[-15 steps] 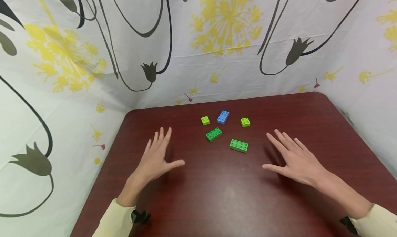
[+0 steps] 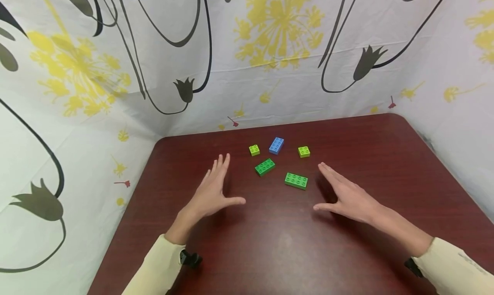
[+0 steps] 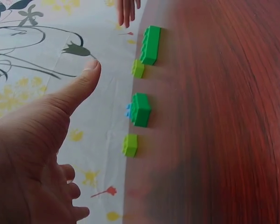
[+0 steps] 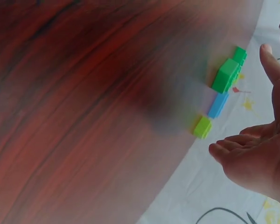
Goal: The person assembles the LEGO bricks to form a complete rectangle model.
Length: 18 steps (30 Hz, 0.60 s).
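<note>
Several toy building bricks lie apart on the dark red table. A green brick (image 2: pixel 265 167) is the one closest to my left hand (image 2: pixel 211 195), which is raised over the table with straight fingers and the thumb spread. Another green brick (image 2: pixel 296 181) lies near my right hand (image 2: pixel 349 197), also held with straight fingers and thumb apart. Behind them are a blue brick (image 2: pixel 276 145), a small lime brick (image 2: pixel 254 150) on its left and a second lime brick (image 2: pixel 303 152) on its right. Neither hand touches a brick.
The dark red wooden table (image 2: pixel 278 252) has a rounded far corner. A white cloth (image 2: pixel 154 63) with grey and yellow flower prints hangs behind the table and along both sides. Black straps sit at both wrists, by pale sleeves (image 2: pixel 158 265).
Both hands have moved inward towards the bricks, the left one to the right and the right one to the left. The bricks have stayed where they were on the table.
</note>
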Tool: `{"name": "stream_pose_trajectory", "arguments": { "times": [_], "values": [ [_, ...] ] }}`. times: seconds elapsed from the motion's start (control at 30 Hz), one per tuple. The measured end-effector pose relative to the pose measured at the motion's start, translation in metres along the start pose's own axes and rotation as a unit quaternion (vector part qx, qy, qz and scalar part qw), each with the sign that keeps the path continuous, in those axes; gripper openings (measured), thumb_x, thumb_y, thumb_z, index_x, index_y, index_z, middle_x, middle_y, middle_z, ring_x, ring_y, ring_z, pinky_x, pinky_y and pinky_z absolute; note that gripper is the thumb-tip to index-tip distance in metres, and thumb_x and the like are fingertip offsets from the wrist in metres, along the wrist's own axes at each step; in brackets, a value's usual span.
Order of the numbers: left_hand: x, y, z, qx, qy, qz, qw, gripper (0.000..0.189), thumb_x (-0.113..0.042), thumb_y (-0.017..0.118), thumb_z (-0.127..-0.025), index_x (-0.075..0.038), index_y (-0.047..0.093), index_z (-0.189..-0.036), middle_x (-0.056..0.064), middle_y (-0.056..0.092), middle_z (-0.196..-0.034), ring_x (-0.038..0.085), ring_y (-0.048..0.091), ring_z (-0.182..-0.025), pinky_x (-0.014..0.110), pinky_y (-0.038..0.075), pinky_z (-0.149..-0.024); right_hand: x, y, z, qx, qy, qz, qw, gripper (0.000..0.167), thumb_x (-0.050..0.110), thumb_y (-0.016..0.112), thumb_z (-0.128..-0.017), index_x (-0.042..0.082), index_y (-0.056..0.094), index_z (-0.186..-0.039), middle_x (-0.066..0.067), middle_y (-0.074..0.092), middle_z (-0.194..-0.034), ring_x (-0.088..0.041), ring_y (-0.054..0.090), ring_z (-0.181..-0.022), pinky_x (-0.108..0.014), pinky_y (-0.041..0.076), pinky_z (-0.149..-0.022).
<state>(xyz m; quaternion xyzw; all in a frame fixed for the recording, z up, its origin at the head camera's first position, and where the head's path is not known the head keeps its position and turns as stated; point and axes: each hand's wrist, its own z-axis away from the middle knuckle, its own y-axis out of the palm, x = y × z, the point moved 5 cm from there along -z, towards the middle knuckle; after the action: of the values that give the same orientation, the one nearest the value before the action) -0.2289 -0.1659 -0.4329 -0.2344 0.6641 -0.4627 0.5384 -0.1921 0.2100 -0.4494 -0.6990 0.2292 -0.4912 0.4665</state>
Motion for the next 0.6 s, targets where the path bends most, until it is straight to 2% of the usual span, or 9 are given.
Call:
{"name": "stream_pose_trajectory", "arguments": {
  "times": [0.17,0.4,0.6],
  "values": [
    [-0.005,0.013,-0.012,0.019,-0.007,0.042,0.9989,0.134,-0.054,0.089,-0.082,-0.026,-0.006,-0.172,0.003,-0.004,-0.179,0.033,-0.001,-0.163,0.061,0.015,-0.126,0.001,0.007,-0.012,0.008,0.005,-0.046,0.9989,0.116,0.042,0.091,-0.086,0.001,0.02,-0.168,-0.024,0.025,-0.172,-0.044,0.033,-0.154,-0.062,0.041,-0.114],
    [-0.009,0.032,-0.028,0.04,-0.039,0.105,0.9929,0.124,-0.044,0.087,-0.089,-0.026,-0.003,-0.172,-0.002,0.001,-0.179,0.024,0.004,-0.164,0.057,0.023,-0.125,0.005,0.014,-0.028,0.001,0.002,-0.085,0.9964,0.1,0.028,0.09,-0.089,-0.003,0.033,-0.164,-0.025,0.039,-0.165,-0.046,0.041,-0.149,-0.064,0.042,-0.112],
    [-0.01,0.048,-0.043,0.054,-0.051,0.109,0.9912,0.115,-0.043,0.084,-0.093,-0.022,0.003,-0.173,0.001,0.01,-0.178,0.025,0.015,-0.162,0.053,0.025,-0.126,0.003,0.019,-0.041,-0.013,0.016,-0.11,0.9937,0.085,0.02,0.088,-0.091,-0.006,0.043,-0.158,-0.026,0.051,-0.156,-0.043,0.053,-0.14,-0.061,0.048,-0.107]
  ]
}}
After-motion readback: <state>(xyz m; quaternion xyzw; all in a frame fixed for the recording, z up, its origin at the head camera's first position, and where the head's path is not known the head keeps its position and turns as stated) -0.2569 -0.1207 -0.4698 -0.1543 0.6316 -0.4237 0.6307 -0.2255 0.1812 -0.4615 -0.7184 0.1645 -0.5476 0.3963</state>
